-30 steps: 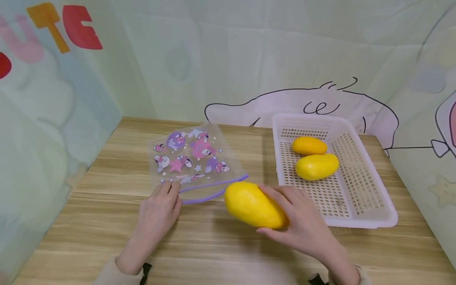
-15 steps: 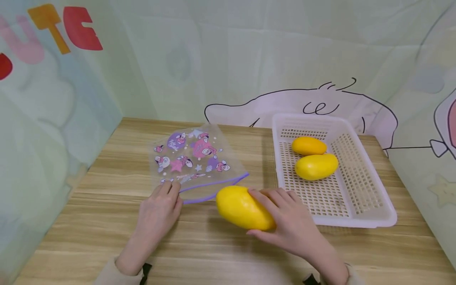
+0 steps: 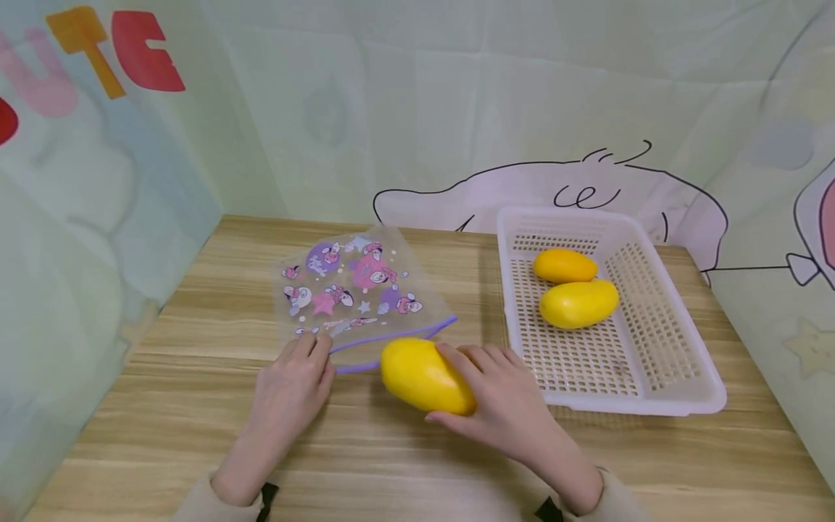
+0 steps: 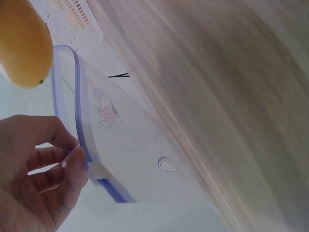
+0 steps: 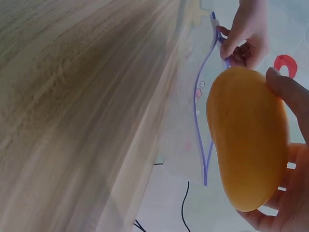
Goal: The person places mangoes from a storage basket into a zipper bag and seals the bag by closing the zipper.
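Observation:
My left hand [image 3: 293, 384] pinches one edge of a clear zip bag [image 3: 365, 283] at its purple zip, as the left wrist view shows with thumb and finger on the strip. Pink and purple cartoon prints cover the bag, which lies on the table with its mouth parted toward me. A big yellow mango [image 3: 424, 377] is in my right hand [image 3: 502, 399], gripped between thumb and fingers from its right side. The tip of that mango overlaps the bag's mouth in the head view; in the right wrist view the mango [image 5: 248, 140] stands right by the parted zip strips.
To the right stands a white plastic basket [image 3: 685, 348] with perforated walls. It holds an orange-yellow mango [image 3: 565, 266] and a yellow mango [image 3: 579, 304]. A printed cloth backdrop [image 3: 430, 109] rises behind the wooden table [image 3: 215, 290] and along its sides.
My right hand has carried the mango leftward, from beside the basket to the bag's mouth. The left hand and the bag have hardly moved.

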A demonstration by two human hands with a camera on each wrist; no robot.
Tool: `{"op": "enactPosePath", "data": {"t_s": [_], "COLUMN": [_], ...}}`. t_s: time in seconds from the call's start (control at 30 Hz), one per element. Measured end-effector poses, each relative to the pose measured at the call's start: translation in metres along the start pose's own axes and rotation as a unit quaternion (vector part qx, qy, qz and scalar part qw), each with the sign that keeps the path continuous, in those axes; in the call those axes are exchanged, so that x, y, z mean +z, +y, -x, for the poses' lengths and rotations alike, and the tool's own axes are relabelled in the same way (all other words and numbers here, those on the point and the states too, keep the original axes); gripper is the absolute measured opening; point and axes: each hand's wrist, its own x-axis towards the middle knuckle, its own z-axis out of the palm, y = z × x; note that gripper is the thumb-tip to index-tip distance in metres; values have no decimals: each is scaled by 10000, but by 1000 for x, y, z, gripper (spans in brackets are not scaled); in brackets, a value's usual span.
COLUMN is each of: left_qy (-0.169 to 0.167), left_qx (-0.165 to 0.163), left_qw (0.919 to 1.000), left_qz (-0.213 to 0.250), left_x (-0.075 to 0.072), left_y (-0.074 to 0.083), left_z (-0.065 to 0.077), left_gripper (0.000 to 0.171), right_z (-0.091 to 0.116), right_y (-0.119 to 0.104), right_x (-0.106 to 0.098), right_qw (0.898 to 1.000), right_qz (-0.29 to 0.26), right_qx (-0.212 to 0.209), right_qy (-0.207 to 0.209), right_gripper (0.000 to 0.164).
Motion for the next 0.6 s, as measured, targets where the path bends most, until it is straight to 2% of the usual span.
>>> {"op": "enactPosePath", "data": {"t_s": [0.3, 0.6], "left_qy": [-95, -134], "left_qx": [46, 85], "left_qw": [9999, 9999], "left_qz": [-17, -46], "left_x": [-2, -3], "left_y": [1, 2], "left_z": [0, 1], "left_gripper": [14, 14], "right_z": [-8, -14], "right_y": [-6, -11], "right_x": [10, 15], "right_qw": [9996, 9997], "right_qz": [57, 119], "right_qx": [104, 230], "right_qy": [240, -4], "right_gripper": [84, 82]}}
